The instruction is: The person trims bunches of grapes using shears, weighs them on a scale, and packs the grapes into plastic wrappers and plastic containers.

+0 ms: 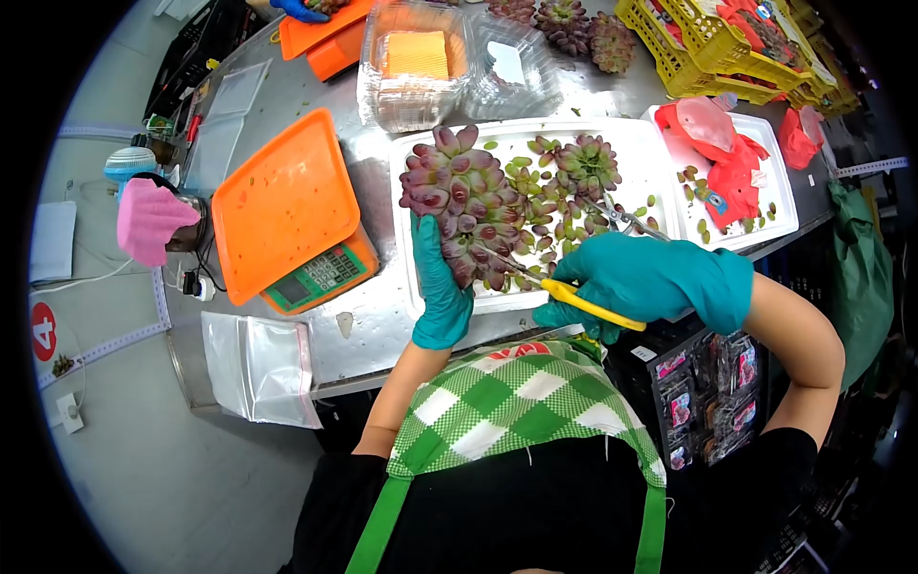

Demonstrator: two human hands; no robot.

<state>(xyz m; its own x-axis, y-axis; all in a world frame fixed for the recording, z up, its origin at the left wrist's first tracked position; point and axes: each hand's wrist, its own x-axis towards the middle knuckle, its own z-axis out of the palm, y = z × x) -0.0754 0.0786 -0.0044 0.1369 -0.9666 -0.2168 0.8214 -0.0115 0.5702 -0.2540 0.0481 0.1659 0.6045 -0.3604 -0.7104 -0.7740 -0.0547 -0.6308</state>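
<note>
My left hand (442,292), in a teal glove, is closed round the lower side of a large purple-green succulent (469,196) over a white tray (660,158). In my right hand (645,277), also gloved in teal, are yellow-handled scissors (588,304). Their thin metal tips point left and reach the lower edge of the succulent's rosette. Loose succulent leaves (550,225) lie scattered in the tray, along with a smaller succulent rosette (588,165). Just above my right hand, a silver metal tool (626,220) rests among them.
Left of the tray stands a scale (320,277) with an orange pan (287,206). Behind are a clear plastic clamshell box (416,100) and more succulents (612,43). A second white tray (779,196) holds red plastic; yellow crates (684,67) stand behind it. Another person's blue-gloved hand (301,10) shows at the top.
</note>
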